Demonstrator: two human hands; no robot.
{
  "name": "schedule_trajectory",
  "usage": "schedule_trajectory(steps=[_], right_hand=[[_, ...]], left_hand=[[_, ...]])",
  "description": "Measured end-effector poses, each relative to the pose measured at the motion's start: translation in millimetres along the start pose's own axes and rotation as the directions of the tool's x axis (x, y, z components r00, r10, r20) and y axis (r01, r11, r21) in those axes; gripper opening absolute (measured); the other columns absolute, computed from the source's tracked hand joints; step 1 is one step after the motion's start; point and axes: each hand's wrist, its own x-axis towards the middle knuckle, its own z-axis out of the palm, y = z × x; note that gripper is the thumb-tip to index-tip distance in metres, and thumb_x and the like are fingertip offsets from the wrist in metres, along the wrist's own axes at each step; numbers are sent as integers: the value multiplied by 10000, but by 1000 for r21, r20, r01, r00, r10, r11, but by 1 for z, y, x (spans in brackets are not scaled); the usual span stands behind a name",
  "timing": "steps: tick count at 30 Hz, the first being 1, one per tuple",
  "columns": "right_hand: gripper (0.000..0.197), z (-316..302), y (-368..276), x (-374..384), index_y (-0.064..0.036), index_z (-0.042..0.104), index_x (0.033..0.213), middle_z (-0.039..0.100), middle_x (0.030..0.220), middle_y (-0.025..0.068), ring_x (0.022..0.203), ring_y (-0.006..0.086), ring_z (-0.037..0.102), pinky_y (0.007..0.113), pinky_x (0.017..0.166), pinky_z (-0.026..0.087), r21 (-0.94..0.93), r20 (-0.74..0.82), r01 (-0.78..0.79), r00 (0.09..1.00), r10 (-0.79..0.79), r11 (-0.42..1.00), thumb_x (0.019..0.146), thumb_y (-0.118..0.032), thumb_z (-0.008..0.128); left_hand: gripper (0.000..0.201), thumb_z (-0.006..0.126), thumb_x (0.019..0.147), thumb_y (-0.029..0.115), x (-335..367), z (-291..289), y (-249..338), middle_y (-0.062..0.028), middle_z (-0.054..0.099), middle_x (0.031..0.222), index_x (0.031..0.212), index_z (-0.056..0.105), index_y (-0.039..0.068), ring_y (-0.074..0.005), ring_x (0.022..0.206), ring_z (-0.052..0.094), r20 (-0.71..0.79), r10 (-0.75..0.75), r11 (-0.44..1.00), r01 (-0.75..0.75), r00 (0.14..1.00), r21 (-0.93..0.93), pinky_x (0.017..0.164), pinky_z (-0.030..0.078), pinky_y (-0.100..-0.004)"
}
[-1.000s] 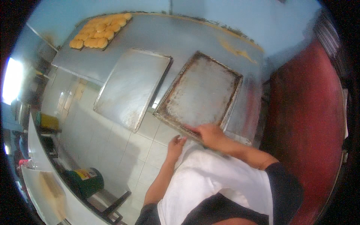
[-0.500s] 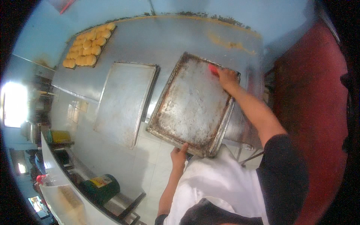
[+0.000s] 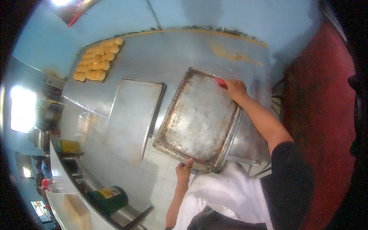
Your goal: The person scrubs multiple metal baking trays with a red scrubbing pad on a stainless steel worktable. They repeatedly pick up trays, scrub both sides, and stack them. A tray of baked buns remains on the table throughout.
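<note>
A stained metal baking tray (image 3: 199,119) with browned edges lies tilted before me, apparently atop other trays whose rims show below it. My left hand (image 3: 184,171) grips its near edge, thumb over the rim and fingers underneath. At the far right corner my right hand (image 3: 236,91) is closed round a small red tool (image 3: 221,82) that touches or nearly touches the tray surface. The fingers hide most of this tool, so its kind is unclear. Left of the stack, a second metal tray (image 3: 135,115) overhangs the table's front edge.
The metal table (image 3: 168,51) reaches back to a blue wall. Round bread buns (image 3: 96,59) fill a tray at its far left. A dark green bucket (image 3: 109,199) stands at lower left, near a white counter (image 3: 61,172). A red surface (image 3: 318,103) rises on the right.
The whole view has shifted, so the table and trays sit lower in the picture. My right hand and the red tool have barely moved along the tray's far edge. The left hand keeps its grip.
</note>
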Motion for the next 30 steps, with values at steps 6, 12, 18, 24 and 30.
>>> schedule_trajectory(steps=[6,12,18,24,30], right_hand=[[272,56,-192,-171,10,604,1065,656,986,219,884,379,653,491,765,552,273,295,441,808,-510,855,844,-137,548],[335,107,-228,-72,67,529,1135,628,987,232,864,369,627,462,722,560,233,199,324,907,-371,917,908,-176,490],[308,36,-101,67,45,653,962,655,998,254,938,369,646,497,759,534,147,-57,3,998,6,989,923,-215,491],[324,16,-202,-114,2,572,1154,606,1085,253,1013,410,615,549,868,502,240,303,334,866,-397,912,954,-213,437],[286,-9,-52,14,-47,653,1077,652,1016,189,938,371,644,496,794,506,2,17,-50,999,50,999,941,-236,485]], left_hand=[[313,749,859,221,18,-11,-34,-83,686,853,971,671,-61,-123,750,584,28,90,995,-89,996,-34,676,471,-284],[415,771,816,326,-1,4,-1,-121,688,775,858,656,-70,-160,699,597,-12,122,972,-117,992,202,622,480,-321],[739,814,719,529,-5,9,-5,-161,642,976,1081,567,-66,-260,893,612,-276,188,885,-41,943,463,790,473,-376],[871,827,612,600,-19,16,19,-180,522,1119,1144,525,-20,-376,1047,518,-339,495,594,-27,800,804,859,406,-500],[568,804,723,448,-31,18,28,-146,596,972,1006,643,-17,-342,978,546,-198,450,546,-93,871,833,810,431,-463]])
